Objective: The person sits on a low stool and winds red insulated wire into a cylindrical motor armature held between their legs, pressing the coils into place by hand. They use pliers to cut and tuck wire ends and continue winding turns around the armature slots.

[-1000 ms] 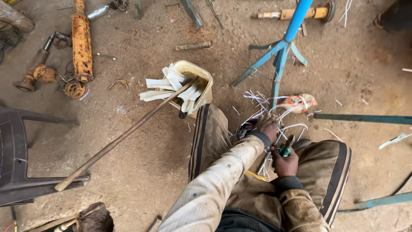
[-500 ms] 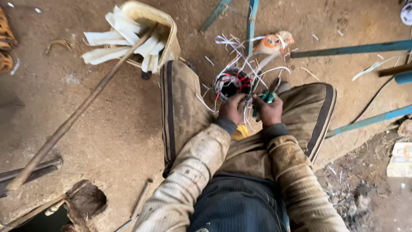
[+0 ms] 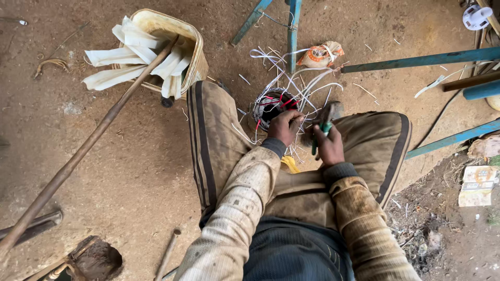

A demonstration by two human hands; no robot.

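left hand (image 3: 284, 126) gripping the wire-wound coil (image 3: 271, 104) between the knees, right hand (image 3: 328, 145) closed around green-handled pliers (image 3: 322, 127), loose white wires (image 3: 307, 83) on the dirt floor (image 3: 130, 171) beyond

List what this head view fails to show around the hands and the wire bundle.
- Tool head: the right hand grips green-handled pliers; their tip is motion-blurred.
- Wire bundle: its near side is hidden behind the left hand.
- Long rod: its lower end is cut off by the left edge.
- Blue metal frame: it runs past the top and right edges.
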